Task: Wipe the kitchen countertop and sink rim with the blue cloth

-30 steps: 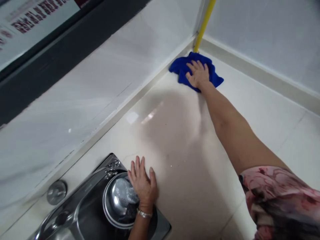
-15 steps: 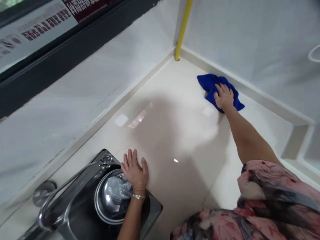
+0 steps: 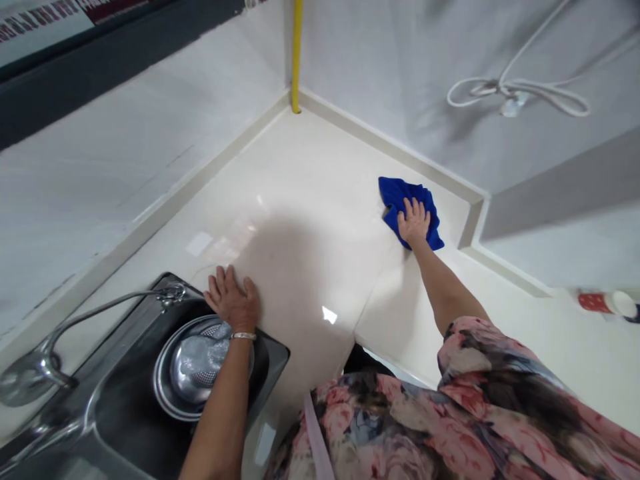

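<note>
A: Starting with the right hand?

B: Laid flat on the blue cloth, with fingers spread, pressing from above.

A: And where to find the cloth?

B: On the counter, crumpled under the palm, near the raised ledge at the foot of the wall. Showing on both sides of the hand.

A: Next, the left hand?

B: Spread as well, back upward, with the thumb held out. Over the edge of the sink, at the corner nearest the bare counter; hard to tell how firmly resting there.

A: Above the hands?

B: At the left wrist, a pale bracelet. On the right arm, a flowered sleeve.

A: And inside the sink?

B: A round metal bowl, partly behind the left forearm, with perforated metal and something clear and crinkled inside, hard to make out. Along the sink's wall side, a long, thin faucet.

A: Farther out?

B: In the corner, a yellow pipe, upright, reaching down to the counter. Against the other wall, a white cord, looped and tied, well apart from the cloth.
</note>
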{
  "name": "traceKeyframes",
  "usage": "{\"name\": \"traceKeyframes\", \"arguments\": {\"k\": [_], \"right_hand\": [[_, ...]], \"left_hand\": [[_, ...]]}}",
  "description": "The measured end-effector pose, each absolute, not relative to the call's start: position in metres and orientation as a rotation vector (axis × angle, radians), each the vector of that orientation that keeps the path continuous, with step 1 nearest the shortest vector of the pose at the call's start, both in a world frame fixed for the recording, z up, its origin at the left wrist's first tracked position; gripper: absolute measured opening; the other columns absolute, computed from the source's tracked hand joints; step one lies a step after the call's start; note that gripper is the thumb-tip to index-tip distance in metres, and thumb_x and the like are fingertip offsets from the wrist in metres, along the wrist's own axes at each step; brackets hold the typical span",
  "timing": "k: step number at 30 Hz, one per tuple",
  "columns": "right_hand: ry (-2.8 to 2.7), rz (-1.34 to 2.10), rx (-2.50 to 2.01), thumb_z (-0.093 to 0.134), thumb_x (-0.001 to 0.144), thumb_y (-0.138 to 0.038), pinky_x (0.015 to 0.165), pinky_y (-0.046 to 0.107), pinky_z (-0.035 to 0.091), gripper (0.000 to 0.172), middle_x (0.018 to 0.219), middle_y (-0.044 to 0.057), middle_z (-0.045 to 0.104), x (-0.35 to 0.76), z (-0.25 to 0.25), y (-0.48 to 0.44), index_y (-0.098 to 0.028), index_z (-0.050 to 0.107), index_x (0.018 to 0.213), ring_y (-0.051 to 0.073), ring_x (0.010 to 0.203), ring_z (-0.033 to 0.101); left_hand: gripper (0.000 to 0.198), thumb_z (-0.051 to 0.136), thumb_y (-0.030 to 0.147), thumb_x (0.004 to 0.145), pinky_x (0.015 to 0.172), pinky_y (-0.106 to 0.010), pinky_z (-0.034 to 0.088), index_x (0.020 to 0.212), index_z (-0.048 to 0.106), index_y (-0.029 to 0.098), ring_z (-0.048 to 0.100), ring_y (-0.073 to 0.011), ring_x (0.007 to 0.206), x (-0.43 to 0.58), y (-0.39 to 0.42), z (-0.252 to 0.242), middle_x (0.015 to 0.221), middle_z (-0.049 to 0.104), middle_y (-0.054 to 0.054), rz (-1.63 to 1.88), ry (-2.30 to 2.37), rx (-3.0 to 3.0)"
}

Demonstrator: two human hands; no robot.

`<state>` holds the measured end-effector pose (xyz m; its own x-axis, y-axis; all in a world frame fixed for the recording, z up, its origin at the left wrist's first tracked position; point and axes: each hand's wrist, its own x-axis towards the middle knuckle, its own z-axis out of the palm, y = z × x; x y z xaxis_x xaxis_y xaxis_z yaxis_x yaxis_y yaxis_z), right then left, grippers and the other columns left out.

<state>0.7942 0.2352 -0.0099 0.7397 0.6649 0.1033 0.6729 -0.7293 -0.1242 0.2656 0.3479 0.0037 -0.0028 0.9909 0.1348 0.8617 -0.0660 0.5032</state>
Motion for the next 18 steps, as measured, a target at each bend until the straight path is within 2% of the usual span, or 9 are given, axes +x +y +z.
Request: {"name": "traceKeyframes", "arguments": {"k": [8, 13, 18], "right_hand": [[-1.054, -0.065, -2.874, 0.030, 0.109, -0.041, 0.131, 0.066, 0.026, 0.067, 0.180, 0.014, 0.033, 0.701, -0.004, 0.158, -0.020, 0.038, 0.173, 0.037, 0.166, 0.027], [-1.069, -0.058, -2.773, 0.036, 0.108, -0.039, 0.132, 0.065, 0.022, 0.066, 0.177, 0.015, 0.038, 0.634, 0.002, 0.116, -0.018, 0.043, 0.170, 0.038, 0.165, 0.028], [-1.164, 0.073, -2.726, 0.040, 0.108, -0.041, 0.135, 0.064, 0.016, 0.067, 0.181, 0.012, 0.030, 0.573, 0.010, 0.078, -0.021, 0.041, 0.171, 0.037, 0.168, 0.022]], "left_hand": [[0.059, 0.048, 0.033, 0.104, 0.135, -0.065, 0.010, 0.158, 0.055, 0.011, 0.028, -0.0369, 0.165, 0.273, 0.350, 0.009, 0.173, 0.043, -0.019, 0.662, 1.898, 1.988], [0.060, 0.045, 0.031, 0.106, 0.135, -0.068, 0.009, 0.161, 0.052, 0.008, 0.027, -0.0394, 0.166, 0.274, 0.350, 0.012, 0.174, 0.040, -0.022, 0.683, 1.854, 2.011], [0.060, 0.046, 0.034, 0.109, 0.134, -0.070, 0.013, 0.161, 0.050, 0.006, 0.026, -0.0436, 0.165, 0.274, 0.352, 0.013, 0.174, 0.039, -0.022, 0.696, 1.810, 2.077]]}}
